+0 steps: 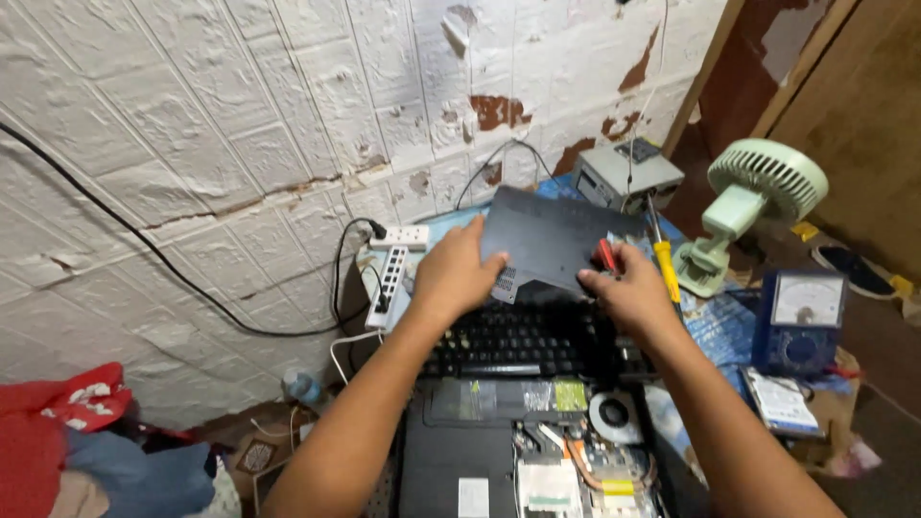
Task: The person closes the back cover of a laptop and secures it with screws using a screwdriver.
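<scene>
My left hand [455, 273] grips the left edge of a flat dark grey laptop cover panel [556, 235], which is lifted and tilted above the desk. My right hand [628, 293] holds the panel's lower right edge, with a red-handled tool [606, 255] caught between its fingers. Below both hands lies an opened black laptop [480, 451], its fan [614, 416], copper heat pipes and boards exposed. A black keyboard [518, 341] sits just beyond it, under my hands.
A yellow-handled screwdriver [665, 269] lies right of the panel. A green desk fan [753, 197], a blue analogue multimeter [801, 321] and a grey box unit [624, 173] stand at the right and back. White power strips [393, 273] hang by the cracked white wall. Red cloth [58, 403] lies lower left.
</scene>
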